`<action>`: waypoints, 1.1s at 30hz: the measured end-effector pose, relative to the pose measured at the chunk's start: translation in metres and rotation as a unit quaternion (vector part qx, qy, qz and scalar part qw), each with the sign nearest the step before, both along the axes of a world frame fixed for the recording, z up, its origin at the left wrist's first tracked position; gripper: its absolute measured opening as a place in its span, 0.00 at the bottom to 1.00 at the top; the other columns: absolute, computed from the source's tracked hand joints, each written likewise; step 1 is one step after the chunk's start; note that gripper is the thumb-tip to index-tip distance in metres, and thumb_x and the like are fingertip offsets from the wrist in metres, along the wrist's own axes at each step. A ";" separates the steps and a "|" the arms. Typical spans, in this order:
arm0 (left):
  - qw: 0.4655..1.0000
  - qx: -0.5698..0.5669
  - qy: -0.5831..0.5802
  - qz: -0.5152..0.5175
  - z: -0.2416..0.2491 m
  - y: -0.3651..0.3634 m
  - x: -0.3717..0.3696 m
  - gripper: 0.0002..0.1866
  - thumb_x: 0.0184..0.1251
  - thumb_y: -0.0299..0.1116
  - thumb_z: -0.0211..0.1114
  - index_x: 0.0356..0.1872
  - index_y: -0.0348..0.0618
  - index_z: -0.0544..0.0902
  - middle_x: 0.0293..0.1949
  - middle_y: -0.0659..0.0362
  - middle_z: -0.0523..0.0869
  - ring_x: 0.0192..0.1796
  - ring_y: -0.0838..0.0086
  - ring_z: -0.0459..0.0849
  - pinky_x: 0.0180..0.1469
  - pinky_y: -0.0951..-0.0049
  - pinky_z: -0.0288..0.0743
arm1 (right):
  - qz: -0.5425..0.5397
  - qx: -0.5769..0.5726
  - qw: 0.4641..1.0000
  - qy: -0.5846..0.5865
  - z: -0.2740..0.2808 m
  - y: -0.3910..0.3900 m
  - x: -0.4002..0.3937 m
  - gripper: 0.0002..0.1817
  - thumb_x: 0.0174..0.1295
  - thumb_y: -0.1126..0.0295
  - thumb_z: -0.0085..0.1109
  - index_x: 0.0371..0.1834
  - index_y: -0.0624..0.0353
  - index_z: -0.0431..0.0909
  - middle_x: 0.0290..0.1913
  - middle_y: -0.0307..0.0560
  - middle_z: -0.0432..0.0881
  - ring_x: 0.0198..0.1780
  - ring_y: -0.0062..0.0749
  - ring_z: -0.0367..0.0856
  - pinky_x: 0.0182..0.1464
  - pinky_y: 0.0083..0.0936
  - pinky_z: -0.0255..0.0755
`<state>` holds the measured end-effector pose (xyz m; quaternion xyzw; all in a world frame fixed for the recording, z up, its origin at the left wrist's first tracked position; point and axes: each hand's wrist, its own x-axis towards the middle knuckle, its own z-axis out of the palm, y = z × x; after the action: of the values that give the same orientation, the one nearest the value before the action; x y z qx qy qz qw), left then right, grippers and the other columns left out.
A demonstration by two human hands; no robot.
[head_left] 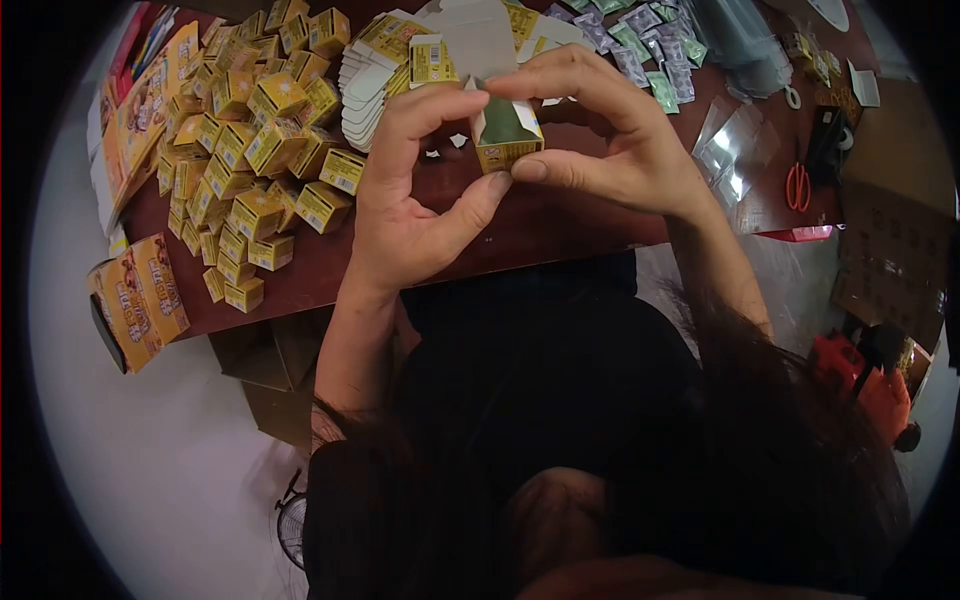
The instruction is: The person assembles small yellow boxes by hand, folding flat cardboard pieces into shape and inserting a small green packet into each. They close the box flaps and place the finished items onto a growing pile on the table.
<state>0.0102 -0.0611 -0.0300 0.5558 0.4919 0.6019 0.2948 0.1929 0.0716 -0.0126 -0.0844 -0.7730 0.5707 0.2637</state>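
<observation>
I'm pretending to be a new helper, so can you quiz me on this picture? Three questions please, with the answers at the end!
1. True or false: the left hand and the right hand both touch the small open box.

2. What colour are the scissor handles? A) blue B) orange-red C) white

3. Fill the gap: the pile of yellow boxes sits on the ___ side of the table, as the person sees it.

Key: 1. True. 2. B. 3. Left.
</observation>
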 end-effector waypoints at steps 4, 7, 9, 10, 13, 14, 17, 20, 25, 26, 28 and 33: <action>0.991 -0.021 0.124 -0.045 0.004 -0.003 -0.012 0.28 0.57 0.25 0.75 0.60 0.43 0.78 0.59 0.53 0.77 0.58 0.71 0.79 0.60 0.71 0.75 | 0.025 -0.045 0.999 0.018 -0.008 0.000 0.002 0.30 0.57 0.76 0.76 0.64 0.63 0.78 0.60 0.48 0.76 0.64 0.35 0.78 0.66 0.32 0.77; 0.986 -0.032 0.161 -0.029 0.007 -0.004 -0.007 0.27 0.59 0.23 0.73 0.62 0.41 0.77 0.61 0.54 0.76 0.59 0.70 0.80 0.62 0.69 0.76 | 0.010 -0.029 0.999 0.022 -0.010 0.002 0.003 0.28 0.57 0.77 0.76 0.62 0.63 0.79 0.62 0.50 0.76 0.65 0.37 0.77 0.69 0.34 0.74; 0.997 -0.041 -0.047 -0.051 -0.001 -0.004 0.000 0.27 0.63 0.24 0.72 0.63 0.39 0.74 0.62 0.54 0.76 0.60 0.70 0.81 0.61 0.70 0.77 | -0.006 -0.010 1.000 0.024 -0.013 0.002 0.000 0.26 0.57 0.77 0.76 0.60 0.64 0.80 0.63 0.52 0.76 0.66 0.38 0.77 0.70 0.36 0.73; 0.997 -0.042 -0.047 -0.050 0.000 -0.004 0.003 0.27 0.63 0.24 0.72 0.63 0.39 0.74 0.62 0.54 0.76 0.60 0.70 0.81 0.61 0.70 0.77 | -0.014 -0.028 0.998 0.056 -0.019 0.001 -0.003 0.21 0.58 0.74 0.76 0.54 0.62 0.82 0.59 0.49 0.79 0.63 0.36 0.79 0.67 0.34 0.76; 0.982 -0.069 -0.172 -0.025 0.008 -0.002 0.006 0.30 0.65 0.26 0.73 0.65 0.38 0.69 0.63 0.54 0.76 0.59 0.70 0.82 0.58 0.72 0.80 | -0.013 -0.108 0.987 0.115 -0.018 -0.007 -0.012 0.15 0.60 0.75 0.73 0.49 0.62 0.82 0.57 0.49 0.81 0.64 0.37 0.79 0.67 0.36 0.75; 0.982 -0.076 -0.171 -0.028 0.009 0.000 0.005 0.31 0.66 0.26 0.74 0.66 0.37 0.67 0.63 0.53 0.76 0.58 0.71 0.83 0.57 0.73 0.81 | -0.005 -0.169 0.975 0.142 -0.015 -0.009 -0.013 0.14 0.62 0.81 0.69 0.50 0.64 0.80 0.59 0.53 0.79 0.68 0.41 0.76 0.70 0.40 0.72; 0.985 -0.099 -0.136 -0.029 0.006 -0.001 0.002 0.33 0.65 0.26 0.74 0.67 0.37 0.65 0.64 0.52 0.75 0.56 0.72 0.83 0.55 0.74 0.82 | -0.006 -0.182 0.980 0.086 -0.005 -0.006 -0.010 0.13 0.65 0.79 0.67 0.52 0.64 0.79 0.57 0.50 0.81 0.63 0.35 0.80 0.66 0.34 0.76; 0.987 -0.103 -0.118 -0.029 0.002 -0.001 0.003 0.34 0.65 0.26 0.75 0.69 0.38 0.65 0.64 0.52 0.76 0.55 0.73 0.84 0.52 0.76 0.81 | -0.066 -0.146 0.987 -0.032 0.006 -0.009 -0.015 0.13 0.67 0.76 0.68 0.52 0.65 0.79 0.53 0.46 0.83 0.56 0.29 0.83 0.60 0.27 0.80; 0.986 -0.069 -0.151 -0.020 0.004 -0.002 0.005 0.36 0.64 0.26 0.75 0.70 0.41 0.66 0.64 0.53 0.77 0.54 0.75 0.84 0.47 0.80 0.79 | -0.089 -0.117 0.989 -0.025 0.007 -0.003 -0.020 0.12 0.67 0.74 0.69 0.50 0.65 0.81 0.48 0.44 0.85 0.51 0.25 0.85 0.55 0.22 0.81; 0.991 -0.071 -0.113 -0.024 0.002 -0.003 0.002 0.34 0.65 0.26 0.74 0.70 0.42 0.67 0.64 0.53 0.77 0.53 0.75 0.84 0.48 0.79 0.79 | -0.080 -0.095 0.992 -0.026 0.007 0.000 -0.019 0.12 0.66 0.73 0.70 0.50 0.65 0.82 0.47 0.44 0.86 0.50 0.26 0.85 0.54 0.22 0.81; 0.994 -0.073 -0.076 -0.028 0.000 -0.004 -0.004 0.33 0.66 0.26 0.73 0.70 0.43 0.68 0.64 0.53 0.77 0.53 0.75 0.84 0.50 0.78 0.80 | -0.057 -0.051 0.997 -0.032 0.002 0.005 -0.014 0.13 0.66 0.73 0.70 0.50 0.65 0.82 0.49 0.45 0.85 0.52 0.28 0.85 0.55 0.23 0.81; 0.987 -0.064 -0.137 -0.052 0.000 -0.007 -0.001 0.24 0.69 0.24 0.70 0.64 0.44 0.73 0.64 0.52 0.77 0.53 0.74 0.84 0.53 0.76 0.80 | 0.022 0.033 0.999 -0.011 0.007 0.002 -0.007 0.21 0.60 0.71 0.75 0.54 0.64 0.82 0.57 0.51 0.80 0.59 0.35 0.82 0.59 0.29 0.81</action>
<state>0.0089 -0.0683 -0.0304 0.4730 0.4549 0.6232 0.4254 0.1862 0.0735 -0.0056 -0.0647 -0.7959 0.5499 0.2448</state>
